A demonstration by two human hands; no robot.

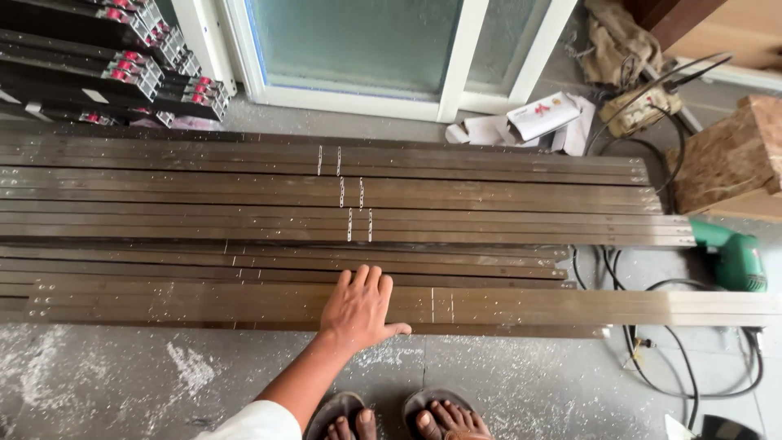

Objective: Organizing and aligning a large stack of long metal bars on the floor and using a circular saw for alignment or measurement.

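Sandalled feet [399, 417], left hand [358, 308] spread flat on long brown metal bar [521, 305], pale scribed marks

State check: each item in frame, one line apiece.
left hand: flat, palm down on nearest brown bar
brown bars: lying side by side on floor
green power tool: lying on floor, corded
right hand: not in view
glass door: shut

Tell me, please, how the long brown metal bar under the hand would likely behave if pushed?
The brown metal bar looks flat-sided, so it would probably slide, not roll. It is long and thin; lifted at one end, it may flex. The left hand rests flat on it.
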